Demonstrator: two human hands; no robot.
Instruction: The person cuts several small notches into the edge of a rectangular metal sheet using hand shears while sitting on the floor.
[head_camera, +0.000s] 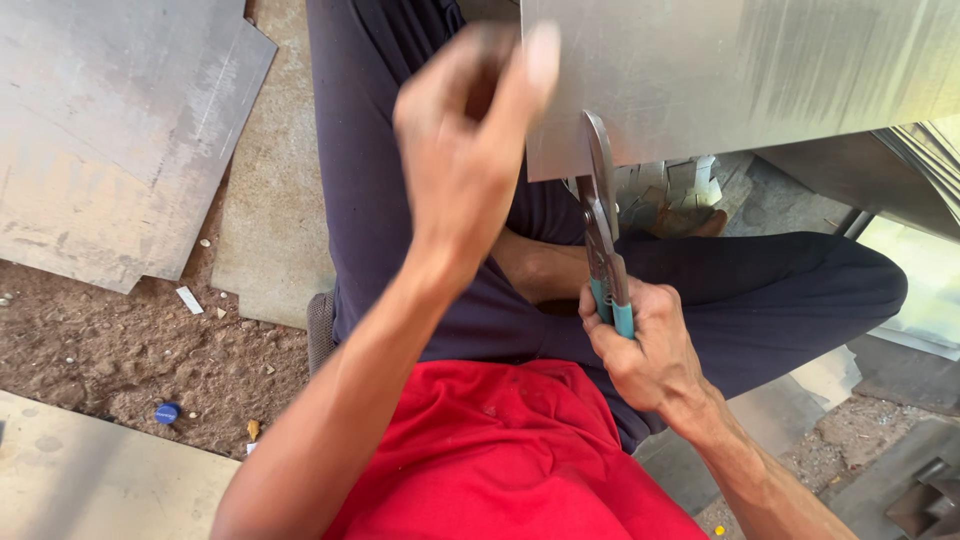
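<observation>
My right hand (645, 345) grips the teal handles of metal snips (602, 225), whose blades bite into the lower edge of a shiny metal sheet (740, 70). My left hand (470, 140) is raised and pinches the sheet's left edge near the cut, thumb against the metal. The sheet stands over my lap, above dark trousers and a red shirt.
Flat metal sheets (110, 130) lie on the dirt ground at the left, another pale sheet (90, 480) at the bottom left. A blue bottle cap (167, 412) sits on the soil. More metal pieces (900, 480) lie at the right.
</observation>
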